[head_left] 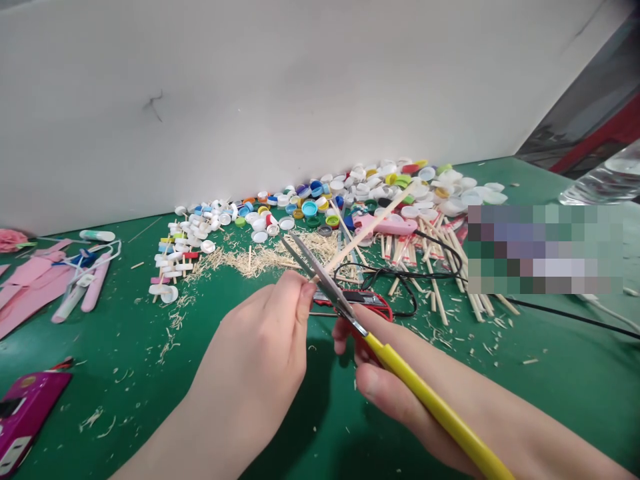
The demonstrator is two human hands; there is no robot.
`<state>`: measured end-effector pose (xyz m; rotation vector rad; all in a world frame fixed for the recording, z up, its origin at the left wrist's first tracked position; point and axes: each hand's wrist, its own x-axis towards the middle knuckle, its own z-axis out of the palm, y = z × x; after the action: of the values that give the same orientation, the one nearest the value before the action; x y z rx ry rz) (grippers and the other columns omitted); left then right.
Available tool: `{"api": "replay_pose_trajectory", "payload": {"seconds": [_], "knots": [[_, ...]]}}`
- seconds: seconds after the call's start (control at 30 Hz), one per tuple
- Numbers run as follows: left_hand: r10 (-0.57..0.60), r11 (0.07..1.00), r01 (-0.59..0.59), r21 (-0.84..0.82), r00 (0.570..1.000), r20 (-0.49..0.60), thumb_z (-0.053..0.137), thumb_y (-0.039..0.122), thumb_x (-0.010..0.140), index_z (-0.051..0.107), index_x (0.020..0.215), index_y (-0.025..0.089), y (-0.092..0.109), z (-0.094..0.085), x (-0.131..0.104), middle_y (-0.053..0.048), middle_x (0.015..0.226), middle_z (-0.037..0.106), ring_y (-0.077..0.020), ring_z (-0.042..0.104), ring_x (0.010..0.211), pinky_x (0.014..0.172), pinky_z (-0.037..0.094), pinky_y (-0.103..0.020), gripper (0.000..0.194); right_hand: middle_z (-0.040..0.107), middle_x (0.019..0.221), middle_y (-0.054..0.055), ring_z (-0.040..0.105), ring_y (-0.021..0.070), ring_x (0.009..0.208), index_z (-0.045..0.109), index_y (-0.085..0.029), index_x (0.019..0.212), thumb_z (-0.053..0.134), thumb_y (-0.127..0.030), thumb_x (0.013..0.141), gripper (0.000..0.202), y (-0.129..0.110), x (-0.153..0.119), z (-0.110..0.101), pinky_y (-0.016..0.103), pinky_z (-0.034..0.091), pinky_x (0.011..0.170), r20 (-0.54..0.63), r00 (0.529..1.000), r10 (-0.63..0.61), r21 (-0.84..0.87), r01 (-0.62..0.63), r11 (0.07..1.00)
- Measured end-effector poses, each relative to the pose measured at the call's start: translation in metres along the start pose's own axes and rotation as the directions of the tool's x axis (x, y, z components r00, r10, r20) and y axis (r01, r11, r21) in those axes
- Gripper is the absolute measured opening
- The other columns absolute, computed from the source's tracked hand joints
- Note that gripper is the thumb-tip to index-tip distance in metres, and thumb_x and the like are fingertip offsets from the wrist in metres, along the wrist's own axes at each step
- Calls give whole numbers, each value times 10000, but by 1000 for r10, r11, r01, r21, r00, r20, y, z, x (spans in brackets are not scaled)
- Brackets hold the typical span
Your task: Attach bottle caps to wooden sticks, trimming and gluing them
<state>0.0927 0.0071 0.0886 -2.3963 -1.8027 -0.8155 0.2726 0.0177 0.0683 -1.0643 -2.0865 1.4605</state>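
Observation:
My left hand [260, 340] is closed around the lower end of a pale wooden chopstick [373, 230], which slants up to the right. In my right hand [400, 393] is a pair of scissors [435, 393] with a long yellow handle; the other handle is red and mostly hidden by my fingers. The blades stand partly apart and cross the chopstick just beside my left fingertips. Whether they cut into the wood cannot be made out. Behind my hands a utility knife [357, 295] lies on the green table [165, 413].
Bottle caps [310, 209] pile along the wall. Wood shavings [240, 257], more chopsticks [440, 300] and a pink glue gun [385, 224] with a black cord lie in front. Caps on sticks [175, 267], pink sheets [30, 287] and a magenta power strip [35, 413] are leftward.

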Motion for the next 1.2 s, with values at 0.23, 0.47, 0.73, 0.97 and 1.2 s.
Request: {"api": "replay_pose_trajectory", "payload": {"seconds": [0.23, 0.47, 0.73, 0.97, 1.2], "knots": [[28, 996, -26, 82, 999, -26, 353, 193, 938, 459, 755, 212, 1, 3, -3, 63, 541, 540, -91, 473, 417, 404, 332, -199, 213, 564, 736, 51, 509, 153, 654, 493, -179, 880, 402, -653, 827, 485, -5, 0, 0, 243, 419, 497, -52, 998, 43, -96, -48, 994], [38, 993, -33, 109, 998, -40, 363, 187, 938, 466, 785, 210, 0, 4, -2, 69, 539, 540, -88, 477, 408, 401, 330, -191, 185, 558, 743, 53, 521, 157, 666, 471, -190, 861, 371, -654, 830, 476, -3, 1, 0, 243, 422, 509, -56, 997, 54, -143, -62, 988], [105, 979, -88, 183, 991, -88, 366, 185, 941, 497, 808, 199, -1, 6, -3, 50, 553, 549, -99, 509, 440, 423, 331, -203, 187, 550, 733, 47, 496, 144, 635, 473, -191, 868, 377, -632, 841, 453, -5, 3, 0, 242, 419, 507, -52, 998, 44, -102, -49, 994], [153, 960, -118, 256, 981, -122, 377, 185, 941, 486, 774, 196, -2, 8, -5, 44, 540, 530, -111, 515, 449, 434, 329, -227, 200, 575, 838, 61, 483, 122, 648, 500, -163, 980, 439, -606, 848, 467, 8, 2, 5, 229, 416, 529, -35, 999, 6, -16, -7, 1000], [169, 965, -136, 223, 976, -137, 382, 178, 937, 490, 762, 187, -2, 9, -5, 45, 538, 502, -100, 490, 451, 447, 327, -226, 206, 585, 776, 57, 491, 132, 636, 512, -168, 939, 415, -601, 853, 452, 0, 2, 3, 234, 427, 522, -52, 999, -1, -35, -1, 999]]}}
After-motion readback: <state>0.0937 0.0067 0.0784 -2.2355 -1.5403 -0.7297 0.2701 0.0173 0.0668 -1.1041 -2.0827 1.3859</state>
